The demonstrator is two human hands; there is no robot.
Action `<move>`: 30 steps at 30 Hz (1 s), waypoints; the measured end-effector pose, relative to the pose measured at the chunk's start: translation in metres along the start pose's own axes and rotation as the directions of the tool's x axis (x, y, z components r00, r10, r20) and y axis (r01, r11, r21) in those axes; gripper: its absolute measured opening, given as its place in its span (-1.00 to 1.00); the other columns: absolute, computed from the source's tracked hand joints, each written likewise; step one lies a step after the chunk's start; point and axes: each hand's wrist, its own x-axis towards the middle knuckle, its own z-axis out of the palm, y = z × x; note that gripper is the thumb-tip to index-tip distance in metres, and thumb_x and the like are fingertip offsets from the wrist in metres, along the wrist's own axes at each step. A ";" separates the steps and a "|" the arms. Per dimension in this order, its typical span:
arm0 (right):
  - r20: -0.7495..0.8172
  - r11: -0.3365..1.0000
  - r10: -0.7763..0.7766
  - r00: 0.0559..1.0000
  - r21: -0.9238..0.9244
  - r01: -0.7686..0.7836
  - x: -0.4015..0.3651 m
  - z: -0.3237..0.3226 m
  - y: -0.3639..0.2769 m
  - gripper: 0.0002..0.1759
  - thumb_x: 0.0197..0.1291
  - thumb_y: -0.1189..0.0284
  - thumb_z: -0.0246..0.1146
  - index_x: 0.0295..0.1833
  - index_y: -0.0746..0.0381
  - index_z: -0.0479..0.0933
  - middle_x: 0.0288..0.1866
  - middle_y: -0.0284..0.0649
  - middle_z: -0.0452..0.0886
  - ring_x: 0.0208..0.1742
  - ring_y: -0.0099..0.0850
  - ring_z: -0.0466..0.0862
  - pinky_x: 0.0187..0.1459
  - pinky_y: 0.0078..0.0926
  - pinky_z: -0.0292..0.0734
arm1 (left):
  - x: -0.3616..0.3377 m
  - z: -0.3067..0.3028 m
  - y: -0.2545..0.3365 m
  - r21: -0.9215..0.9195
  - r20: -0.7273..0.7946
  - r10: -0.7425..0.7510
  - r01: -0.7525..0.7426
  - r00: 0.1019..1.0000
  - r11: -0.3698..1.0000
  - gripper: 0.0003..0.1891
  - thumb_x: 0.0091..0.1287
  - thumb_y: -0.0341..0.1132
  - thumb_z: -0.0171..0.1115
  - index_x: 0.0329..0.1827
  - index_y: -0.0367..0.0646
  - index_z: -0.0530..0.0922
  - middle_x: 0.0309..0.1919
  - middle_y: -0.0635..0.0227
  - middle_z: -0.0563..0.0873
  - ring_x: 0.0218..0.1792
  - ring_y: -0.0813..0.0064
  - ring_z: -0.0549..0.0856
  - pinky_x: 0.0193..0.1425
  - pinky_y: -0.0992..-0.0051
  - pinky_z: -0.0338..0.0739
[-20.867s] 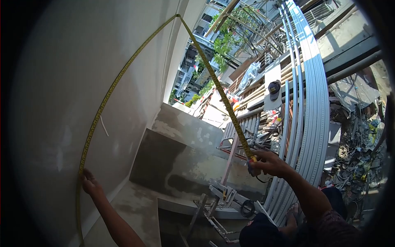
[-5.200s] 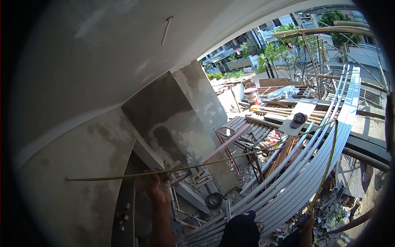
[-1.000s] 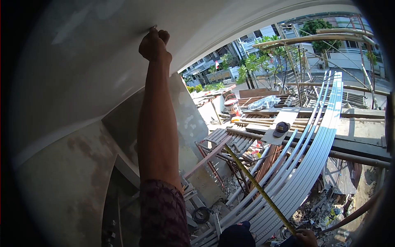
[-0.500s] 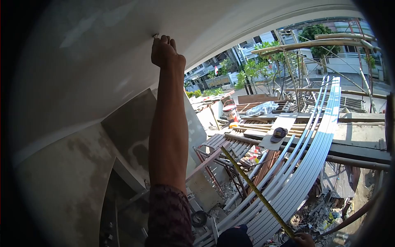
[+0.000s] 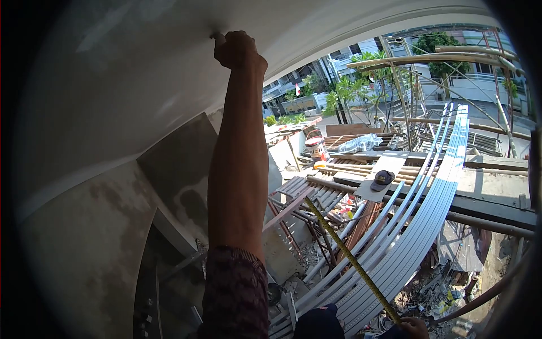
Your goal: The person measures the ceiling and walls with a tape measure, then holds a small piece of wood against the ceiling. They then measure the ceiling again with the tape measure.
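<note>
Tape measure point(image 5: 351, 258), yellow, blade extended: rising slantwise from lower right to a free end, overlapping in view a pinkish beam point(image 5: 285, 213). Metal strips point(image 5: 403, 243) behind, in line of sight; contact not determinable.

Right hand point(image 5: 416, 326), at bottom edge: grip pressed together on lower end of blade; case not discernible.

Left hand point(image 5: 238, 50), arm raised, patterned sleeve point(image 5: 234, 288) below: up at ceiling point(image 5: 141, 68), just beside a small stub point(image 5: 215, 35). Fingers bunched; whether pinching stub or anything else, cannot tell.

Recent changes: blade, about five seconds earlier spanning from left wall point(image 5: 90, 237) past left hand to a bend over the strips, now off the wall and well apart from left hand, in a single run. White rod, then hanging from ceiling, now not seen. Since the last half second, left hand slightly higher in view. Judged meaning for the work: measuring apparently paused, left hand given over to the stub, tape kept in right hand alone.

Surroundings: dark cap point(image 5: 383, 181) on pale board point(image 5: 398, 161); bucket point(image 5: 315, 146), upright; rubble point(image 5: 429, 305) at lower right.
</note>
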 end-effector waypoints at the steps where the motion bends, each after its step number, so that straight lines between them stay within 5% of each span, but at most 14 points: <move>1: -0.029 0.944 -0.296 0.955 -0.162 0.287 0.004 0.001 0.015 -0.71 0.31 0.34 0.34 0.08 0.22 0.64 -0.12 -0.02 0.72 -0.14 -0.25 0.71 -0.08 -0.36 0.60 | -0.010 -0.008 0.003 0.019 0.053 0.013 -0.014 0.999 1.000 -0.43 0.42 -0.59 -0.04 0.52 -0.14 0.26 0.17 0.28 0.54 0.13 0.43 0.62 0.19 0.51 0.67; 2: -0.012 0.781 -0.569 0.822 -0.322 0.536 0.009 0.002 0.028 -0.72 0.31 0.35 0.34 0.07 0.21 0.65 -0.11 -0.02 0.71 -0.13 -0.20 0.71 -0.08 -0.35 0.61 | -0.018 -0.011 0.007 0.035 0.110 0.027 -0.031 0.994 0.999 -0.42 0.42 -0.59 -0.05 0.53 -0.11 0.25 0.20 0.28 0.53 0.16 0.43 0.60 0.25 0.47 0.64; 6: -0.041 0.758 -0.606 0.794 -0.333 0.561 -0.005 -0.003 -0.009 -0.75 0.30 0.40 0.33 0.06 0.19 0.64 -0.10 -0.02 0.70 -0.09 -0.10 0.69 -0.06 -0.32 0.60 | -0.010 -0.020 0.001 -0.061 0.201 0.110 -0.099 0.973 0.993 -0.38 0.45 -0.47 -0.15 0.62 -0.11 0.12 0.32 0.20 0.45 0.26 0.31 0.54 0.36 0.31 0.53; 8: -0.027 0.995 -0.049 0.998 -0.089 0.046 -0.022 -0.013 -0.081 -0.73 0.28 0.38 0.36 0.07 0.18 0.63 -0.09 -0.02 0.68 -0.04 -0.10 0.67 -0.03 -0.30 0.59 | -0.010 -0.017 0.001 -0.154 0.225 0.050 -0.015 0.973 0.988 -0.33 0.40 -0.53 -0.14 0.63 -0.11 0.10 0.31 0.20 0.43 0.24 0.31 0.53 0.38 0.21 0.52; 9: -0.018 0.995 -0.049 0.999 -0.089 0.047 -0.022 -0.013 -0.072 -0.73 0.28 0.38 0.36 0.07 0.18 0.63 -0.09 -0.02 0.68 -0.04 -0.10 0.67 -0.03 -0.30 0.59 | -0.019 -0.017 0.004 -0.195 0.221 0.043 0.001 0.974 0.981 -0.35 0.38 -0.52 -0.03 0.59 -0.17 0.19 0.24 0.21 0.48 0.20 0.35 0.54 0.35 0.20 0.52; 11: -0.067 0.841 -0.519 0.852 -0.216 0.496 -0.020 -0.012 -0.043 -0.65 0.32 0.26 0.35 0.14 0.18 0.62 -0.10 -0.13 0.68 -0.08 -0.28 0.65 -0.05 -0.37 0.55 | -0.023 -0.029 0.009 -0.089 0.310 0.035 -0.007 0.950 0.996 -0.42 0.39 -0.51 0.03 0.51 -0.23 0.25 0.10 0.26 0.48 0.13 0.36 0.55 0.33 0.18 0.50; 12: -0.062 0.841 -0.520 0.852 -0.210 0.498 -0.020 -0.012 -0.057 -0.65 0.32 0.26 0.35 0.14 0.18 0.62 -0.10 -0.13 0.68 -0.08 -0.28 0.65 -0.05 -0.37 0.55 | -0.027 -0.034 0.010 0.011 0.398 0.013 -0.018 0.917 1.000 -0.48 0.39 -0.51 0.09 0.43 -0.28 0.32 -0.05 0.32 0.49 0.05 0.37 0.56 0.30 0.16 0.48; 14: -0.014 0.940 0.053 0.999 0.337 -0.045 -0.019 -0.014 -0.102 -0.58 0.37 0.16 0.30 0.18 0.21 0.61 -0.15 -0.29 0.65 -0.16 -0.47 0.56 -0.14 -0.48 0.49 | -0.059 -0.056 0.010 0.257 0.456 0.093 -0.231 0.885 0.938 -0.61 0.41 -0.40 0.19 0.27 -0.35 0.49 -0.06 0.27 0.61 -0.03 0.44 0.62 0.12 0.32 0.57; 17: -0.030 0.930 0.061 0.998 0.364 -0.046 -0.012 -0.016 -0.141 -0.57 0.41 0.15 0.24 0.18 0.23 0.60 -0.19 -0.39 0.60 -0.23 -0.57 0.47 -0.21 -0.56 0.40 | -0.128 -0.118 0.005 0.475 0.635 0.205 -0.586 0.745 0.656 -0.76 0.46 -0.33 0.22 0.02 -0.35 0.63 -0.25 0.31 0.71 -0.28 0.61 0.67 -0.12 0.54 0.59; 20: -0.012 0.891 -0.008 1.000 0.454 0.013 0.008 -0.021 -0.168 -0.61 0.38 0.22 0.24 0.20 0.19 0.60 -0.21 -0.39 0.58 -0.31 -0.55 0.46 -0.31 -0.54 0.41 | -0.206 -0.185 0.001 0.737 0.647 -0.269 -0.495 0.713 0.460 -0.61 0.44 -0.14 0.27 0.09 -0.33 0.58 -0.06 0.09 0.73 -0.18 0.37 0.79 -0.06 0.39 0.63; 23: -0.002 0.812 -0.127 0.992 0.574 0.105 0.032 -0.015 -0.181 -0.61 0.24 0.40 0.30 0.07 0.47 0.60 -0.47 -0.27 0.62 -0.57 -0.59 0.56 -0.53 -0.60 0.47 | -0.231 -0.243 -0.021 0.821 0.570 -0.398 -0.486 0.718 0.299 -0.48 0.52 -0.04 0.17 0.23 -0.39 0.48 0.03 0.04 0.72 -0.09 0.34 0.75 0.03 0.36 0.63; 26: 0.012 0.873 -0.219 0.976 0.448 0.191 0.032 -0.011 -0.209 -0.64 0.22 0.43 0.30 0.03 0.48 0.62 -0.49 -0.27 0.63 -0.57 -0.60 0.56 -0.53 -0.60 0.47 | -0.225 -0.267 -0.028 0.887 0.420 -0.539 -0.203 0.731 0.416 -0.43 0.56 0.06 0.03 0.30 -0.34 0.43 0.04 0.03 0.70 -0.04 0.28 0.74 0.05 0.28 0.63; 28: 0.020 0.898 -0.239 0.971 0.386 0.213 0.034 -0.012 -0.217 -0.66 0.17 0.45 0.32 0.00 0.47 0.64 -0.49 -0.26 0.63 -0.56 -0.61 0.56 -0.52 -0.60 0.48 | -0.224 -0.257 -0.008 0.607 0.360 -0.660 0.372 0.659 0.702 -0.48 0.58 0.07 -0.02 0.22 -0.27 0.50 -0.02 0.09 0.71 -0.04 0.28 0.74 0.06 0.27 0.63; 30: -0.002 0.890 -0.319 0.948 0.344 0.300 0.045 -0.009 -0.205 -0.62 0.10 0.46 0.35 0.01 0.46 0.64 -0.43 -0.25 0.66 -0.53 -0.59 0.59 -0.47 -0.59 0.51 | -0.224 -0.261 0.003 0.560 0.357 -0.629 0.381 0.690 0.736 -0.58 0.57 0.01 0.03 0.11 -0.20 0.56 -0.12 0.20 0.71 -0.08 0.32 0.73 0.02 0.27 0.63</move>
